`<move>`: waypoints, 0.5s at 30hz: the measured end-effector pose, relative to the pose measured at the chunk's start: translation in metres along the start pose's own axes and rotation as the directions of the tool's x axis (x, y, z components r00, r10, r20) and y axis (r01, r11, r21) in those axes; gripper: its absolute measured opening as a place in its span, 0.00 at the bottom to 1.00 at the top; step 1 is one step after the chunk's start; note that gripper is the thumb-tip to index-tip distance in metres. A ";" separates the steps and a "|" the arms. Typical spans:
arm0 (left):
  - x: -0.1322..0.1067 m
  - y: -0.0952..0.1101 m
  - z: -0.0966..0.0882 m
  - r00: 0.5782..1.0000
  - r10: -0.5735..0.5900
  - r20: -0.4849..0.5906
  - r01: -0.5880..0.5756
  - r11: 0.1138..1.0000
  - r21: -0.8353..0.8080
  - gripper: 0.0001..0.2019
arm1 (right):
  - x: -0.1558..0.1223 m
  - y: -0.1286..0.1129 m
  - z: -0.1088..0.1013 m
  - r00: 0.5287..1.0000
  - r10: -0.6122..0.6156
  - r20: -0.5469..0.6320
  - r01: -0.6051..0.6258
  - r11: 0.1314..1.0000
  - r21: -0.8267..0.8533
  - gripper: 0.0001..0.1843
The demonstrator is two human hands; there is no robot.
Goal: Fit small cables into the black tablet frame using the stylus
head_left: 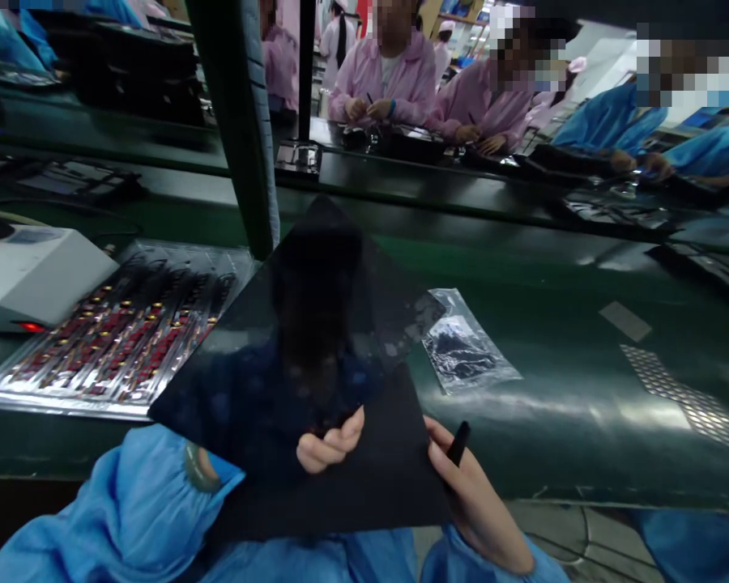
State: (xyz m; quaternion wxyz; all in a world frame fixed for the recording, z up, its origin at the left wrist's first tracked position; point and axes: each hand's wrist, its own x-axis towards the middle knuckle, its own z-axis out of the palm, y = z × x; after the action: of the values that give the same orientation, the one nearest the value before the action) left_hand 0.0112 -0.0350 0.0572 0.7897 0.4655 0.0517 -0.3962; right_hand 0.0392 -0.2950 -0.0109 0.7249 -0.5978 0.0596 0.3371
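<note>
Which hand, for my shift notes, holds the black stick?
The right hand pinches the black pen-like stick; the left hand grips the dark sheet and holds no stick.

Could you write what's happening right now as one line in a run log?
Left hand: holds dark glossy panel | Right hand: holds black pen | Nearby: clear plastic bag

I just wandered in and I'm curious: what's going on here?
A person in a blue smock holds a large dark glossy panel over a green workbench. Their left hand grips its lower part, and their right hand holds a black pen-like tool. A tray of red-and-gold parts and a clear plastic bag lie nearby; co-workers in pink smocks work across the bench.
</note>
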 end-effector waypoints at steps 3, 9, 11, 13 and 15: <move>-0.004 0.000 -0.001 0.977 -0.067 0.204 0.120 0.959 -0.258 0.09 | -0.001 0.000 -0.001 0.998 0.018 0.053 -0.016 0.999 -0.037 0.27; -0.011 0.000 -0.008 0.975 0.040 0.219 0.068 0.883 -0.465 0.12 | -0.001 -0.001 -0.004 0.998 0.040 0.056 -0.039 0.999 -0.012 0.30; -0.011 0.000 -0.007 0.978 0.030 0.208 0.073 0.879 -0.471 0.12 | 0.000 -0.001 -0.003 0.998 0.050 0.032 -0.051 0.999 0.020 0.28; -0.010 0.001 -0.006 0.980 0.024 0.197 0.075 0.874 -0.479 0.12 | 0.001 -0.001 -0.002 0.998 0.059 0.031 -0.061 0.998 0.036 0.27; -0.010 0.000 -0.006 0.983 0.022 0.185 0.071 0.872 -0.484 0.12 | 0.002 0.000 -0.004 0.997 0.056 0.045 -0.057 0.998 0.028 0.27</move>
State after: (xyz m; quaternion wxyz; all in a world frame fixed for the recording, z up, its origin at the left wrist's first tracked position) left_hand 0.0066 -0.0242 0.0583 0.8779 0.2114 0.0827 -0.4217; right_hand 0.0413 -0.2977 -0.0131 0.7248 -0.5777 0.0652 0.3698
